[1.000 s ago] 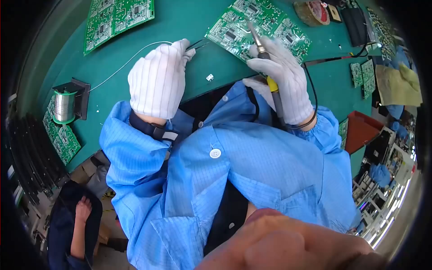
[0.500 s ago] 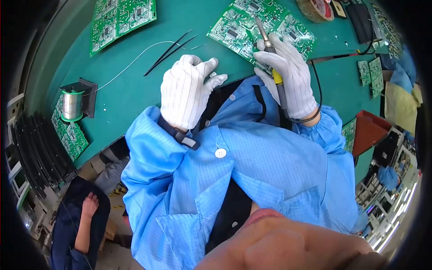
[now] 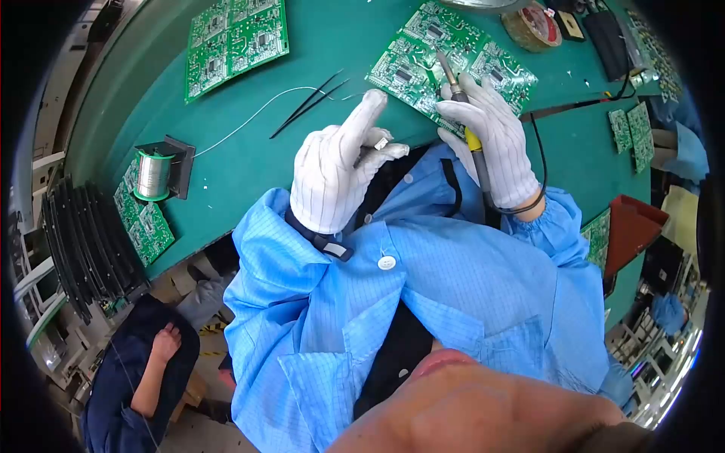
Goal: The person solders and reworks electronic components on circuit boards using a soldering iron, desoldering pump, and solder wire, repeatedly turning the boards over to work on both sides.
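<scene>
Item one: a green circuit board point(image 3: 411, 53), flat on the green table point(image 3: 325, 45) ahead of the right hand, set at a slant, dense with pale printing, dark chips and small silvery parts.

Item two: a soldering iron point(image 3: 473, 140), grey handle, yellow band, bare metal tip over the board (whether it touches, I cannot tell).

Item three: a small white part point(image 3: 381, 143), blocky, partly hidden, in the left hand's grip.

Right hand point(image 3: 502, 151): white striped glove, at the board's near edge; fingers closed around the iron's handle, thumb side inward, tip aimed forward and slightly left. A black cable point(image 3: 540, 151) loops by the wrist.

Left hand point(image 3: 325, 181): matching glove, dark band point(image 3: 328, 245) at the wrist, raised near the table's front edge; index finger stretched forward, thumb out to the right, the white part pinched between thumb and bent fingers.

Surroundings: black tweezers point(image 3: 306, 104), slightly apart at the ends, lying across a thin wire point(image 3: 242, 124) that runs from a spool point(image 3: 153, 177) at left; another group of green boards point(image 3: 238, 45) farther forward; a roll of tape point(image 3: 532, 29) beyond the first board's right side; a red tray point(image 3: 633, 226) at far right.
</scene>
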A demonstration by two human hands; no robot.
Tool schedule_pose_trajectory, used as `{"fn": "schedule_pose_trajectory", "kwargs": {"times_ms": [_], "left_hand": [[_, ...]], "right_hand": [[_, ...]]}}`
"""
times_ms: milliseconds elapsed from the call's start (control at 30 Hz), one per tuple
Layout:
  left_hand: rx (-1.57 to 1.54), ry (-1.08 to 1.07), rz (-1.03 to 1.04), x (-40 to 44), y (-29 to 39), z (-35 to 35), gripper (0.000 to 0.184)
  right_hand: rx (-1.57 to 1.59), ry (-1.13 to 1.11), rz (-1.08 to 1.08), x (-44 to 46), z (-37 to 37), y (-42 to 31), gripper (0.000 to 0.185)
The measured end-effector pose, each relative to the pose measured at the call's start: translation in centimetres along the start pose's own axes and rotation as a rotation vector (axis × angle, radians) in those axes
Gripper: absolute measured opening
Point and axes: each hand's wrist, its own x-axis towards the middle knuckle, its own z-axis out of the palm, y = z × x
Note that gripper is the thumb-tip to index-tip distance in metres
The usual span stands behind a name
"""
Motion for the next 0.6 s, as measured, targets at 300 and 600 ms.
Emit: {"fn": "schedule_pose_trajectory", "kwargs": {"times_ms": [300,600], "left_hand": [[-0.036,0.022,0.003,-0.2,0.1,0.0,0.078],[0.010,0.000,0.159,0.8,0.4,-0.6,0.085]], "right_hand": [[-0.034,-0.001,0.026,-0.4,0.3,0.0,0.054],[-0.038,-0.004,0.031,-0.2,0.2,-0.3,0.052]]}}
